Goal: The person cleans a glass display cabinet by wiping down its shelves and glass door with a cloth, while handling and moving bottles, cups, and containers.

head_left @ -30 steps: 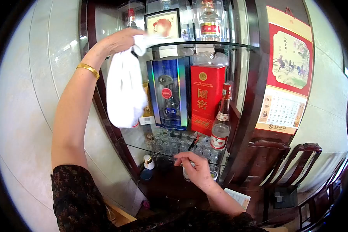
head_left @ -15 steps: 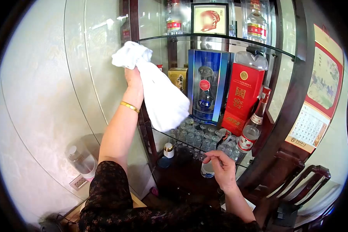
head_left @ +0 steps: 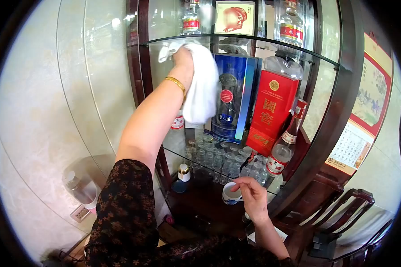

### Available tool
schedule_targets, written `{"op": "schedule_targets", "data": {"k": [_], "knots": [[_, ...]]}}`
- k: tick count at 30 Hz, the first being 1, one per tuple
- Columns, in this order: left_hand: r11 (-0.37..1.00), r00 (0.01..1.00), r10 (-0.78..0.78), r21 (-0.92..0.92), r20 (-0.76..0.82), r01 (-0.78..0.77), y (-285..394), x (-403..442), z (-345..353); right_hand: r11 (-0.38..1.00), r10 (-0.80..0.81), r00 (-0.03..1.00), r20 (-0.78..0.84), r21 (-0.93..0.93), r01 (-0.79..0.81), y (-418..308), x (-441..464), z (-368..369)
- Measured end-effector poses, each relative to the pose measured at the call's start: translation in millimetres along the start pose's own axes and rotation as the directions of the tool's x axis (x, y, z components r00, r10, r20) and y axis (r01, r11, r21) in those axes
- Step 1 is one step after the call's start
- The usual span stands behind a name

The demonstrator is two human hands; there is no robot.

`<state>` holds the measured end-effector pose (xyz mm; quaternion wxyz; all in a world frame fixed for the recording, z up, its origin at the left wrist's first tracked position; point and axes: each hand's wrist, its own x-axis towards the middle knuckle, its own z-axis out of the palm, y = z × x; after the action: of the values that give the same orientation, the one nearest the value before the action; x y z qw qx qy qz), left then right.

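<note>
My left hand [head_left: 182,58] is closed around a white cloth [head_left: 201,89], raised just under the upper glass shelf at the cabinet's left side. The cloth hangs down in front of the left edge of a blue liquor box [head_left: 229,98]. Lower down, my right hand [head_left: 253,198] is held with curled fingers, and nothing shows in them. Behind its fingertips is a white mug with blue decoration [head_left: 230,196]; whether they touch, I cannot tell. A red liquor box [head_left: 272,111] and a clear bottle with a red cap [head_left: 283,149] stand right of the blue box.
Several small stemmed glasses [head_left: 220,158] crowd the lower glass shelf. The upper glass shelf [head_left: 254,39] carries bottles and a framed red portrait [head_left: 235,18]. A white-and-gold cup [head_left: 184,172] sits below left. On the right are a wall calendar [head_left: 349,142] and a dark wooden chair [head_left: 343,218].
My left hand has moved right with the cloth, from beside the cabinet's left post to inside the shelf opening. My right hand keeps nearly the same pose. The view has shifted slightly.
</note>
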<state>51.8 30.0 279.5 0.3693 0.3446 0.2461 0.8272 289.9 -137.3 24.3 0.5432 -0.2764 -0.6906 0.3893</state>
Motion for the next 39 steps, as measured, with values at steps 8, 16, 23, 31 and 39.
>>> {"op": "schedule_targets", "data": {"k": [8, 16, 23, 31, 39], "knots": [[0.999, 0.994, -0.033, -0.014, 0.109, 0.034, -47.1, -36.8, 61.8, 0.985, 0.037, 0.999, -0.024, 0.171, -0.033, -2.4, -3.4, -7.1], [0.988, 0.963, -0.098, -0.091, 0.25, 0.125, -65.4, -36.9, 80.5, 0.984, -0.056, 0.996, -0.075, 0.166, 0.067, 2.2, -4.1, -15.0], [0.94, 0.846, -0.128, -0.21, 0.517, 0.27, -83.8, -49.4, 100.7, 0.989, 0.019, 0.998, -0.057, 0.144, -0.01, -3.8, -5.9, -19.7], [0.909, 0.804, -0.308, -0.092, 0.509, 0.406, -46.5, -127.8, 115.7, 0.986, 0.032, 0.997, -0.069, 0.167, -0.02, -5.9, -6.6, -21.4], [0.899, 0.658, -0.27, -0.06, 0.703, 0.433, -37.0, -145.2, 108.0, 0.981, 0.011, 0.99, -0.139, 0.193, 0.016, 1.4, -5.7, -23.0]]}}
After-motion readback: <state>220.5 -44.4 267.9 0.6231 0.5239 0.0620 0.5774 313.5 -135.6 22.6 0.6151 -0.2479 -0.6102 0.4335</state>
